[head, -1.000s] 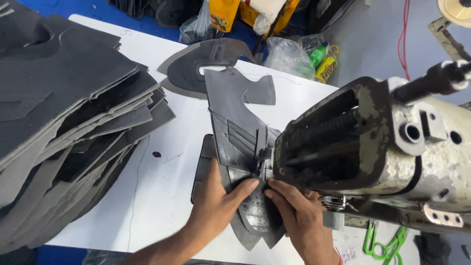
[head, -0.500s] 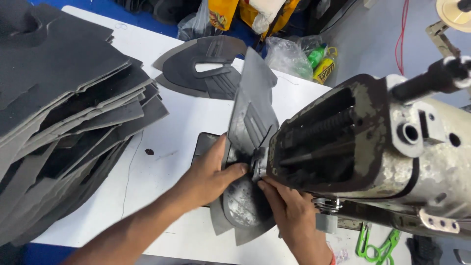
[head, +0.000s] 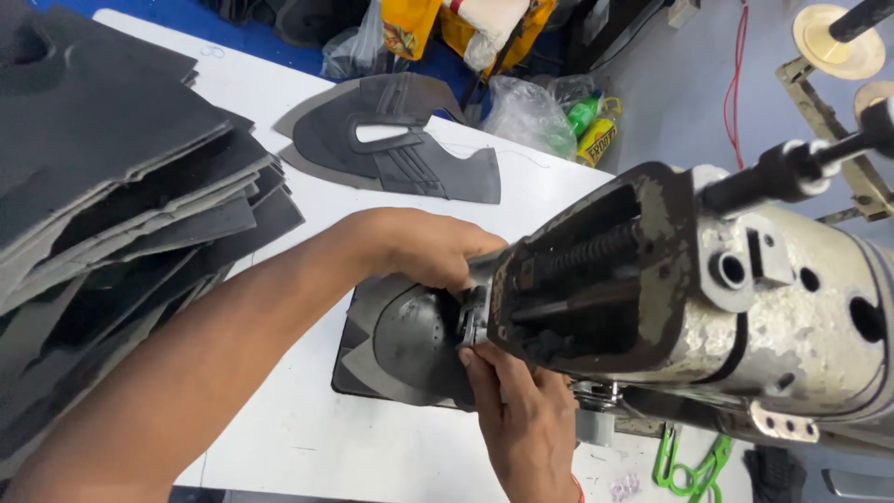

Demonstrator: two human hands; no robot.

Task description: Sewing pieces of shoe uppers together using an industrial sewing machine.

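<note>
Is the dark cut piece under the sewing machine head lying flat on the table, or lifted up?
Flat: the dark grey rounded cut piece lies spread on the white table, both hands at its edge by the machine head.

Sheet stack point(head: 102, 214) left — sewing machine point(head: 708, 307) right, on table point(head: 307, 438).

Beyond the table's point(head: 279, 121) far edge lie packages — a yellow pouch point(head: 596, 140), a green bottle point(head: 583, 112), clear bags point(head: 526, 112) — and an orange-yellow bag point(head: 410, 23).
</note>
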